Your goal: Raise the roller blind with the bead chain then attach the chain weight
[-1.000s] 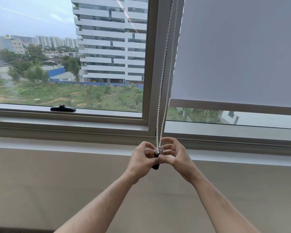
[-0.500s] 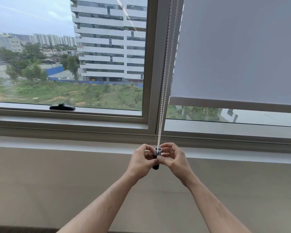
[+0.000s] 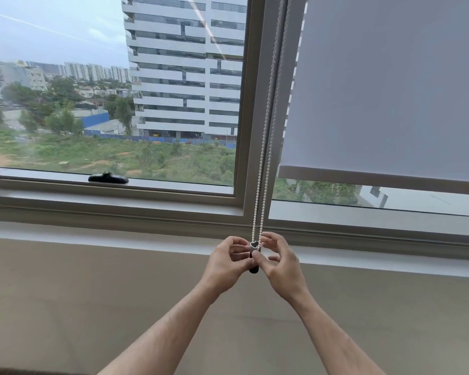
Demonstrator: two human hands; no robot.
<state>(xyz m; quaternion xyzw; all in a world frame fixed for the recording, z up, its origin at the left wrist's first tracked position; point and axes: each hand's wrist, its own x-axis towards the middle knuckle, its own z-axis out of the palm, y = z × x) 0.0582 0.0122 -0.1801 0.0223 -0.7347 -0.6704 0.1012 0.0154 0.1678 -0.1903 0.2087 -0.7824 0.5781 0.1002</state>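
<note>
Hands meet below the sill: left hand (image 3: 229, 259) and right hand (image 3: 278, 262) both pinch the small dark cylindrical chain weight (image 3: 254, 257), upright between them, long axis vertical. White bead chain (image 3: 264, 147) drops straight into its top, both strands taut. Grey roller blind (image 3: 385, 85) hangs barely raised, upper right.

The bead chain (image 3: 266, 136) looked like small glossy white plastic beads, and the chain weight (image 3: 254, 255) at its lower end seemed smooth dark plastic with a paler top. At 2 o'clock the roller blind (image 3: 390, 85) was matt grey cloth; the window frame (image 3: 244, 104) was smooth and satin.
</note>
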